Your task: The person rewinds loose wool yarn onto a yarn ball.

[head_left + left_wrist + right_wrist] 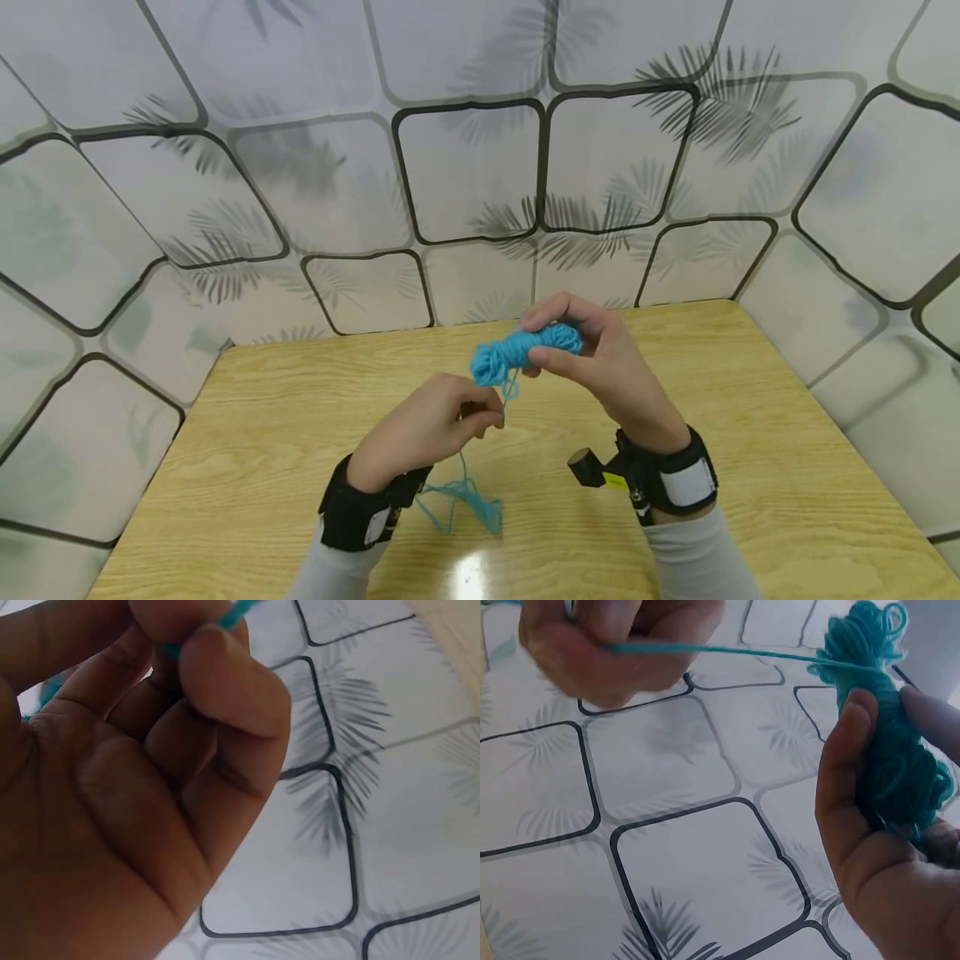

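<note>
A small bundle of blue yarn (pixel 513 353), wrapped round its middle with looped ends, is held above the table between the thumb and fingers of my right hand (pixel 600 358). Below and left of it, my left hand (pixel 438 421) pinches a single yarn strand (pixel 727 651). In the right wrist view that strand runs straight from the left hand to the bundle's wrapped middle. The left wrist view shows the strand between the curled fingers (pixel 232 682). From the left hand, more yarn hangs down to a loose tangle (pixel 468 497) on the table.
The wooden table (pixel 262 433) reaches back to a patterned fabric wall (pixel 480 167) with black-outlined shapes and leaf prints. Each wrist wears a black strap (pixel 678 475) with a small device.
</note>
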Tool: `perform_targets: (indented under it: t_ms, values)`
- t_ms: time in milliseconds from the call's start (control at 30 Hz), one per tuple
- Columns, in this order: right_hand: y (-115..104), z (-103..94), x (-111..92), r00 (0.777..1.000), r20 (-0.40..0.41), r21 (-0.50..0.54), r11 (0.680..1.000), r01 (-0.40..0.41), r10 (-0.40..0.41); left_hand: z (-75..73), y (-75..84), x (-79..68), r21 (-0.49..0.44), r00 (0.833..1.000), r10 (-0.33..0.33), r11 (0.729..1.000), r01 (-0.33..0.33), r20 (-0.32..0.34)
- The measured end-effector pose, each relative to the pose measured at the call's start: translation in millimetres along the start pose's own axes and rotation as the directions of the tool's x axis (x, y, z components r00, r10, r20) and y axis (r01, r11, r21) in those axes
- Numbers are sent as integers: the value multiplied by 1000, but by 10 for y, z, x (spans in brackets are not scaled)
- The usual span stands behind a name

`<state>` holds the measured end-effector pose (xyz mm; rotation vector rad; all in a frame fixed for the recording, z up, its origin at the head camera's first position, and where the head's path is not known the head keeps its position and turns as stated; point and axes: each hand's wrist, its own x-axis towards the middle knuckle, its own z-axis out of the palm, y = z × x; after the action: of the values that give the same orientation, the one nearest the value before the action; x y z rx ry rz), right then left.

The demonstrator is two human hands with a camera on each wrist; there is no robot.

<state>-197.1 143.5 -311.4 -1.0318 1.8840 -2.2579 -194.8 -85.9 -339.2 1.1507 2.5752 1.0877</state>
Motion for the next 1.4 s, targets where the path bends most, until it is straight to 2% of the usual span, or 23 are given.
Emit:
perform_targets:
  t_ms: [67, 133, 267, 367, 433, 500, 600, 667, 733, 833, 933, 1033, 1133, 1267, 1400]
  values:
    - [-9, 11, -14, 994, 105, -18, 1000, 14, -13, -21, -65, 11, -14, 999, -13, 1000, 13, -29]
    - [-13, 29, -24, 978, 210, -58, 998, 24, -12, -47, -113, 13, -2, 997, -16, 1000, 15, -73]
    - [-10, 67, -30, 918, 394, -157, 987, 31, 34, -99, -144, -3, 52, 981, -13, 998, 23, -194]
    - [14, 77, -30, 874, 477, -234, 972, 31, 87, -134, -110, -32, 91, 957, -7, 995, 35, -291]
    - [44, 79, -29, 864, 487, -306, 952, 31, 129, -153, -67, -57, 97, 942, 12, 995, 21, -337]
    - [79, 83, -22, 873, 453, -417, 909, 29, 180, -166, -13, -86, 107, 930, 38, 994, 2, -365]
    - [132, 95, 4, 914, 328, -591, 807, 2, 238, -167, 81, -130, 110, 921, 86, 993, -47, -380]
    - [153, 104, 20, 939, 230, -668, 743, -38, 255, -153, 151, -151, 120, 919, 114, 990, -74, -377]
    - [163, 106, 31, 956, 149, -697, 713, -79, 252, -129, 222, -163, 124, 920, 139, 987, -99, -367]
    - [158, 104, 35, 975, 52, -694, 710, -119, 214, -75, 314, -161, 142, 924, 164, 982, -121, -345]
    - [150, 100, 47, 990, -43, -692, 710, -128, 137, -6, 369, -146, 173, 925, 190, 975, -139, -329]
    - [137, 104, 57, 990, -125, -690, 712, -129, 58, 45, 387, -129, 197, 926, 204, 970, -146, -317]
    - [135, 106, 64, 983, -184, -670, 733, -121, -6, 61, 386, -120, 199, 928, 206, 969, -148, -312]
    - [129, 99, 62, 966, -249, -610, 787, -97, -74, 56, 390, -110, 193, 929, 203, 970, -147, -311]
    - [112, 93, 62, 955, -279, -474, 879, -44, -102, 50, 388, -98, 170, 936, 190, 975, -144, -297]
